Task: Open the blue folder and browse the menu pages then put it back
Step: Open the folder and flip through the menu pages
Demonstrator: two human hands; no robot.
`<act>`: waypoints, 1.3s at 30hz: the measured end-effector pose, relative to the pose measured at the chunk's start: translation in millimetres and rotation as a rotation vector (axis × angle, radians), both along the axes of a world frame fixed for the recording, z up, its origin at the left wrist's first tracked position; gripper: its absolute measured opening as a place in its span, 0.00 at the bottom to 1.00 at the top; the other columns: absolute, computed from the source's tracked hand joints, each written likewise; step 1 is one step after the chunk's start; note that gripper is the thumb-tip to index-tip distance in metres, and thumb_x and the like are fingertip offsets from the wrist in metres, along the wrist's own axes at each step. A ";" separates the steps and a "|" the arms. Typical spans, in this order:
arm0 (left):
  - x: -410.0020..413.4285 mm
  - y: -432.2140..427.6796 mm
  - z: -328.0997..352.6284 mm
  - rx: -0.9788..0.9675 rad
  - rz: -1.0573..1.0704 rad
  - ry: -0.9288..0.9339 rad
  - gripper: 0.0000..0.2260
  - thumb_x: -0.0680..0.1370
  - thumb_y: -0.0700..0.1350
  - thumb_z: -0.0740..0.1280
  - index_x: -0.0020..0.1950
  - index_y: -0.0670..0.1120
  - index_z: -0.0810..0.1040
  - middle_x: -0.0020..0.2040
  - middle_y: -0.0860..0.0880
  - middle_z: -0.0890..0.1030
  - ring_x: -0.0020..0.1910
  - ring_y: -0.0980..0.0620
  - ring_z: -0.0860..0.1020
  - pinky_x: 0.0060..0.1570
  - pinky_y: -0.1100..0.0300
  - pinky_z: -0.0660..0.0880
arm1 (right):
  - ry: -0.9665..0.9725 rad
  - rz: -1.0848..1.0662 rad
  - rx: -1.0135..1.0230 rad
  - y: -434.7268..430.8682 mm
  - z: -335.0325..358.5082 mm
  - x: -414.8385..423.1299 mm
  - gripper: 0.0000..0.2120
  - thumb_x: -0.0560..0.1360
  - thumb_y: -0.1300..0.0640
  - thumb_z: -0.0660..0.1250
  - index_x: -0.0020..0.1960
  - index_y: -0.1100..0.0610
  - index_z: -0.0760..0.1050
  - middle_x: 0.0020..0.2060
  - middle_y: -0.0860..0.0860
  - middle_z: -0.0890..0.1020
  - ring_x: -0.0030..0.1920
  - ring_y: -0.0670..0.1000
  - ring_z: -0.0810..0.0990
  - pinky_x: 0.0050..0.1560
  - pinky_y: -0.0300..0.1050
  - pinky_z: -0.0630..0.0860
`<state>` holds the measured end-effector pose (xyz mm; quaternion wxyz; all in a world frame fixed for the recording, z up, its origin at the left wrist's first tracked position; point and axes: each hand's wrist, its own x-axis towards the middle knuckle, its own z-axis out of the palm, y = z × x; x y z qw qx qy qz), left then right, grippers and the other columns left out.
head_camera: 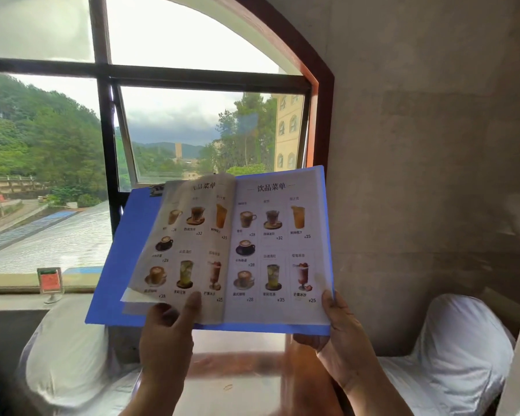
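While right hand (339, 322) pinches the blue folder (126, 253) at its lower right edge, left hand (167, 328) fingers the loose page (189, 238) left of the spine.

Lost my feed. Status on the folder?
Both hands grip blue folder, held open, raised. Left hand lifting a menu page; right hand at bottom corner. Nothing obstructing.

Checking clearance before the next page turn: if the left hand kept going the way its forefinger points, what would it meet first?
The left hand already touches the lifted menu page; pushing on, it would likely press that page toward the right-hand page.
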<state>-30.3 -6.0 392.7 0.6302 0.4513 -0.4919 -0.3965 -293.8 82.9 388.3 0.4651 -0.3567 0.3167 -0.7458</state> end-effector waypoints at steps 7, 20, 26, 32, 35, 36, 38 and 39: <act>13.5 -12.0 -13.9 0.144 0.011 0.052 0.17 0.80 0.54 0.70 0.41 0.42 0.85 0.29 0.48 0.84 0.26 0.45 0.74 0.29 0.53 0.73 | 0.037 -0.004 -0.026 3.5 5.1 -7.9 0.23 0.74 0.44 0.74 0.66 0.52 0.82 0.56 0.65 0.87 0.51 0.68 0.88 0.36 0.61 0.88; 16.4 -11.6 -16.1 0.320 -0.250 0.195 0.17 0.81 0.57 0.68 0.55 0.44 0.82 0.43 0.45 0.90 0.30 0.45 0.80 0.30 0.54 0.81 | -0.007 -0.017 -0.027 5.6 -0.5 -19.8 0.21 0.78 0.48 0.68 0.67 0.56 0.81 0.56 0.65 0.87 0.50 0.67 0.88 0.35 0.60 0.88; 16.9 -8.7 -13.9 0.274 -0.246 0.173 0.16 0.81 0.57 0.68 0.54 0.45 0.82 0.43 0.45 0.90 0.32 0.43 0.80 0.35 0.51 0.81 | 0.011 -0.023 -0.044 5.8 1.9 -18.4 0.19 0.80 0.48 0.68 0.68 0.54 0.81 0.57 0.65 0.86 0.52 0.68 0.88 0.37 0.60 0.88; 17.6 -4.0 -13.5 0.245 -0.220 0.172 0.16 0.82 0.56 0.67 0.52 0.43 0.82 0.41 0.44 0.89 0.31 0.42 0.78 0.36 0.51 0.81 | 0.007 -0.017 -0.040 6.9 1.9 -15.9 0.19 0.79 0.47 0.70 0.66 0.54 0.82 0.56 0.65 0.87 0.52 0.67 0.88 0.36 0.59 0.88; 18.1 -1.9 -11.7 0.236 -0.208 0.170 0.15 0.82 0.55 0.67 0.49 0.43 0.82 0.40 0.44 0.89 0.32 0.41 0.78 0.39 0.48 0.81 | 0.022 -0.010 -0.043 8.7 3.9 -13.5 0.20 0.75 0.46 0.72 0.64 0.53 0.84 0.56 0.64 0.87 0.52 0.67 0.88 0.36 0.59 0.88; 18.4 -1.3 -11.1 0.233 -0.204 0.168 0.15 0.82 0.55 0.67 0.49 0.44 0.82 0.40 0.44 0.89 0.33 0.41 0.79 0.41 0.47 0.81 | 0.024 -0.006 -0.045 9.0 4.1 -13.1 0.22 0.74 0.45 0.73 0.65 0.53 0.83 0.56 0.64 0.87 0.52 0.67 0.88 0.36 0.58 0.88; 19.4 -0.4 -10.7 0.222 -0.199 0.165 0.15 0.82 0.55 0.67 0.48 0.44 0.83 0.40 0.44 0.89 0.34 0.40 0.79 0.43 0.45 0.81 | 0.023 0.006 -0.042 9.4 4.8 -12.3 0.24 0.72 0.44 0.75 0.65 0.53 0.83 0.56 0.65 0.87 0.51 0.67 0.88 0.35 0.58 0.88; 19.7 0.0 -10.7 0.217 -0.197 0.163 0.15 0.82 0.55 0.67 0.47 0.44 0.83 0.40 0.44 0.89 0.34 0.40 0.79 0.43 0.45 0.81 | 0.024 0.009 -0.042 9.7 5.1 -11.8 0.25 0.72 0.44 0.75 0.65 0.53 0.83 0.57 0.65 0.87 0.52 0.67 0.88 0.35 0.58 0.88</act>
